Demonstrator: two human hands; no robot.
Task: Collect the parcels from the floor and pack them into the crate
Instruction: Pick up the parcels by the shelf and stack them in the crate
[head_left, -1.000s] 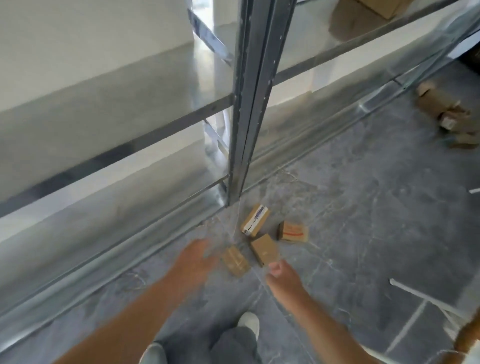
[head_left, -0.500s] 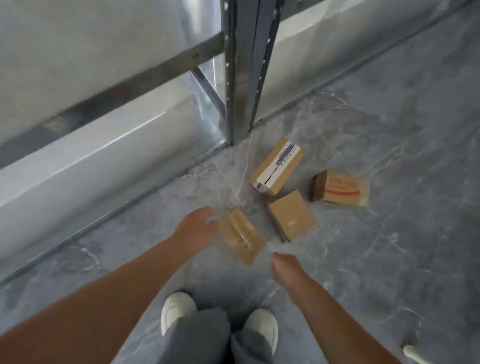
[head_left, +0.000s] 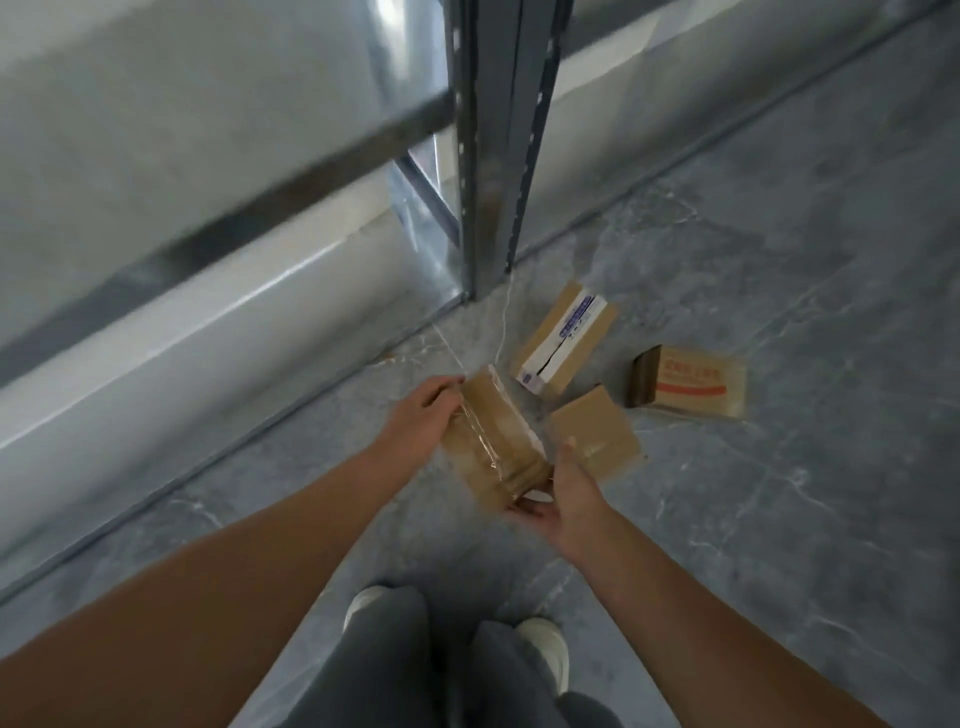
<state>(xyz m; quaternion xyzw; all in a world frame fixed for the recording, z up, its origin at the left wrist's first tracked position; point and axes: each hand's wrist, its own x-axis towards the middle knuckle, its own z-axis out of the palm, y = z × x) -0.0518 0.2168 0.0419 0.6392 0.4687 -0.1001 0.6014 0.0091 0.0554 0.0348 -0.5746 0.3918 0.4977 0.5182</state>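
A small brown parcel sealed with clear tape (head_left: 493, 441) is held between both hands just above the grey floor. My left hand (head_left: 418, 423) grips its left side and my right hand (head_left: 563, 501) cups its lower right end. Three more parcels lie on the floor beyond it: a plain brown one (head_left: 600, 431) touching my right thumb, one with a white label (head_left: 566, 338), and one with red print (head_left: 691, 382) farther right. No crate is in view.
A grey metal shelving post (head_left: 491, 145) stands on the floor just beyond the parcels, with a low shelf edge (head_left: 223, 228) running left. My white shoes (head_left: 540, 649) and grey trousers are directly below the hands. Grey marbled floor (head_left: 779, 519) extends to the right.
Both hands have closed in on the taped parcel and taken hold of it. The camera has dropped closer to the floor.
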